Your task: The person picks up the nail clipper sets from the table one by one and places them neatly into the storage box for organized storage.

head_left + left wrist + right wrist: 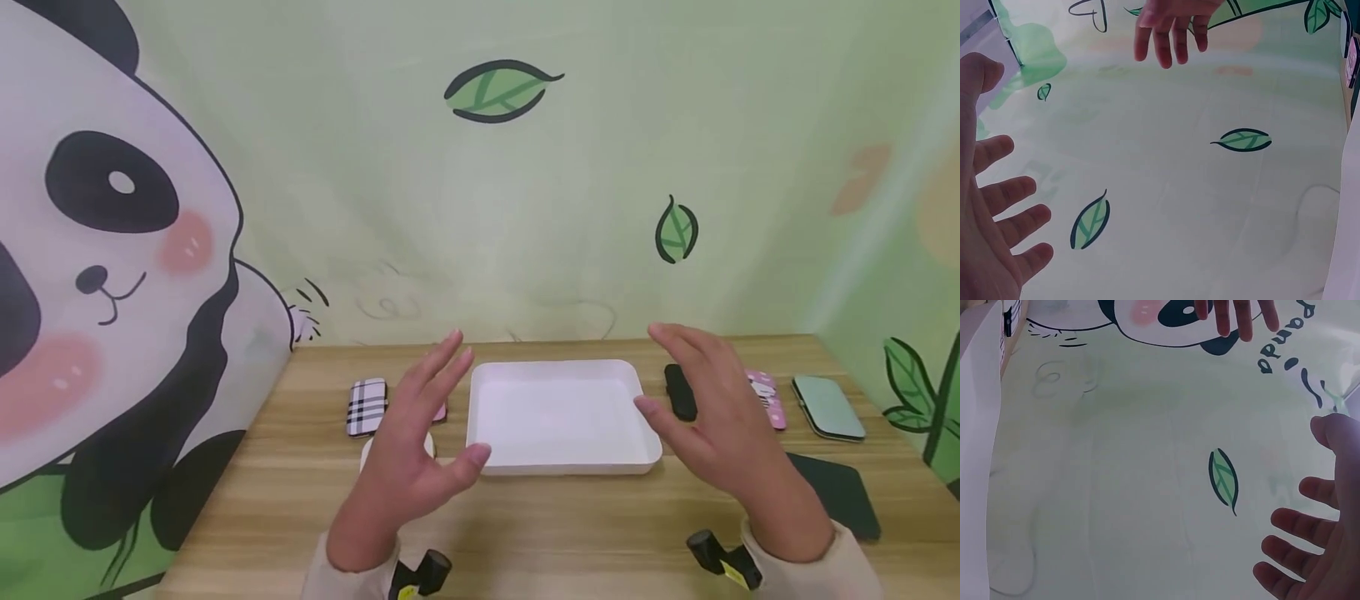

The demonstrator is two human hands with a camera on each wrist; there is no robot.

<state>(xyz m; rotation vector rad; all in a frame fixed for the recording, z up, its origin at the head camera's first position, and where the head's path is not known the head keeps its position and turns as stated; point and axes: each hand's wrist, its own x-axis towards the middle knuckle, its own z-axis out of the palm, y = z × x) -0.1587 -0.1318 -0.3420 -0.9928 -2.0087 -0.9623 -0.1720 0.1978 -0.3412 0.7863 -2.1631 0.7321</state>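
Note:
Both hands are raised over the wooden table with fingers apart and nothing held. In the head view the left hand (420,442) is at the left of a white rectangular tray (562,470), and the right hand (720,417) is at its right. Behind the left hand lie a plaid case (367,407) and a white rounded item (430,446), mostly hidden, with a sliver of something pink (441,413). Around the right hand are a black elongated item (678,392), a pink patterned case (768,398), a pale green case (828,407) and a dark flat item (840,493).
The tray stands on the wooden tabletop (555,542), which meets a pale green wall covering (562,233) at the back. A large printed panda (112,250) fills the left side. The wrists carry small black camera mounts.

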